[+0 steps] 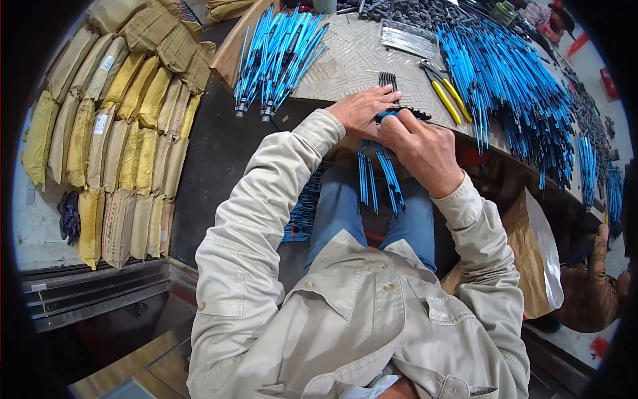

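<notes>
At the front edge of the worktable (332, 66), both hands are close together over a small bunch of thin blue-and-black rods (379, 176). Its blue lengths hang below the edge, in front of my knees. My left hand (359, 110) lies across the bunch, fingers reaching right and pressed down on it; the thumb is hidden. Several black prongs (387, 81) poke out beyond its fingertips. My right hand (423, 143) is closed, its fingers curled round the bunch from the right. A short blue and black toothed part (407, 113) shows between the hands; the exact grip underneath is covered.
Cutting pliers with yellow handles (446, 100) lie right of my hands. Blue rods form a big heap (512, 93) at right and smaller bundles (276, 56) at far left. A clear tray (409, 40) sits behind. Wrapped packages (113, 133) stack at left; a paper bag (531, 253) stands right.
</notes>
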Demonstrator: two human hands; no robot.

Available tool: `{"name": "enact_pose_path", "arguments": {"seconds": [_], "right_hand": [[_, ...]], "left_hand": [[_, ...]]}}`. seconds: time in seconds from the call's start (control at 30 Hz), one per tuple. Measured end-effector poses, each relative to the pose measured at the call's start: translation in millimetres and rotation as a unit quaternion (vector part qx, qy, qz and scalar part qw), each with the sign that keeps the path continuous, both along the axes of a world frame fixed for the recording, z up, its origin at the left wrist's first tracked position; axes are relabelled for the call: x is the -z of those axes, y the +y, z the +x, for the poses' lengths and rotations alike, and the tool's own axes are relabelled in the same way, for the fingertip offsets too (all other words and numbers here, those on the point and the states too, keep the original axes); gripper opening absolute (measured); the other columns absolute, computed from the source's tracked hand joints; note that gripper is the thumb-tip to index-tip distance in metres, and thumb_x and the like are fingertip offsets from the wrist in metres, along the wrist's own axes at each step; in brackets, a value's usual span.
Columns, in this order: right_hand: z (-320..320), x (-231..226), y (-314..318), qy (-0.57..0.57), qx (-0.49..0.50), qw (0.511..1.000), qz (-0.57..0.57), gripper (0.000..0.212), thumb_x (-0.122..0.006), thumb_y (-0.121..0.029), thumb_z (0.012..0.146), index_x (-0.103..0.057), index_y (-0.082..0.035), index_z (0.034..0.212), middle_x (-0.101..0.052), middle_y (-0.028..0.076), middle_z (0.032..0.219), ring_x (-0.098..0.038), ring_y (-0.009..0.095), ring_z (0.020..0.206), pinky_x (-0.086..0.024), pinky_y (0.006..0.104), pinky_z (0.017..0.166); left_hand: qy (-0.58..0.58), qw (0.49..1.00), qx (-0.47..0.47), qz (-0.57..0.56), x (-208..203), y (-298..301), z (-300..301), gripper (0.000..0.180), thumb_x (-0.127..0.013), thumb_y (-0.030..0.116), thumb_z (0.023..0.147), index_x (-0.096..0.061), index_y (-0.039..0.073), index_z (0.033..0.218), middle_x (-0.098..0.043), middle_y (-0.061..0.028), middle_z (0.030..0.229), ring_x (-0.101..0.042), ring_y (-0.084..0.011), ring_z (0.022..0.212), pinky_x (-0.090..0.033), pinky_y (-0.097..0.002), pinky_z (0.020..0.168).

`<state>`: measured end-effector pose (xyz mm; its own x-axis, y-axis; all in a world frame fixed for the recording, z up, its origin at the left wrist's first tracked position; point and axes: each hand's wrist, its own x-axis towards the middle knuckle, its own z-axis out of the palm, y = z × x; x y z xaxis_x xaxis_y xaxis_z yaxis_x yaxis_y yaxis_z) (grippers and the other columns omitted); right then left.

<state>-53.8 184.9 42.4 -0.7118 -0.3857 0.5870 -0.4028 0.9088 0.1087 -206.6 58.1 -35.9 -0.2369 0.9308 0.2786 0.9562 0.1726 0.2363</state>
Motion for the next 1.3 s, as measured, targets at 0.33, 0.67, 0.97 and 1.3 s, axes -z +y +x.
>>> {"name": "enact_pose_path", "arguments": {"seconds": [0.33, 0.67, 0.97, 1.3], "right_hand": [[-19, -28, 12, 0.074, -0.040, 0.996, 0.000, 0.016, -0.065, -0.024, 0.080, -0.057, -0.011, 0.083, -0.053, 0.003, 0.073, -0.059, 0.020, 0.064, -0.047, 0.0290, 0.053], [-19, 52, 50, -0.154, -0.128, 0.845, -0.496, 0.080, -0.079, -0.034, 0.066, -0.042, 0.000, 0.128, -0.058, 0.009, 0.114, -0.055, 0.020, 0.106, -0.040, 0.0331, 0.095], [-62, 46, 29, -0.321, -0.261, 0.759, -0.503, 0.048, -0.075, -0.013, 0.070, -0.058, -0.002, 0.114, -0.061, 0.009, 0.112, -0.057, 0.019, 0.104, -0.040, 0.0313, 0.095], [-38, 30, 21, -0.214, -0.182, 0.685, -0.672, 0.021, -0.067, -0.011, 0.081, -0.065, 0.001, 0.098, -0.068, 0.007, 0.088, -0.064, 0.012, 0.078, -0.051, 0.0261, 0.072]], "left_hand": [[-0.100, 0.994, -0.029, 0.021, -7, -4, 7, 0.080, -0.051, 0.071, 0.072, -0.052, 0.009, 0.123, -0.037, -0.0240, 0.136, -0.037, -0.0363, 0.126, -0.032, -0.0399, 0.103], [-0.092, 0.991, -0.072, 0.071, -2, -2, 12, 0.067, -0.056, 0.060, 0.076, -0.052, 0.011, 0.122, -0.042, -0.0193, 0.134, -0.041, -0.0367, 0.122, -0.036, -0.0403, 0.100], [0.027, 0.994, 0.037, 0.098, 12, 1, -3, 0.064, -0.066, 0.045, 0.076, -0.048, 0.011, 0.127, -0.040, -0.0161, 0.137, -0.040, -0.0339, 0.124, -0.033, -0.0388, 0.103], [-0.181, 0.971, 0.035, 0.149, -37, 1, 31, 0.059, -0.074, 0.033, 0.071, -0.053, 0.009, 0.120, -0.053, -0.0129, 0.121, -0.045, -0.0312, 0.118, -0.038, -0.0422, 0.098]]}}
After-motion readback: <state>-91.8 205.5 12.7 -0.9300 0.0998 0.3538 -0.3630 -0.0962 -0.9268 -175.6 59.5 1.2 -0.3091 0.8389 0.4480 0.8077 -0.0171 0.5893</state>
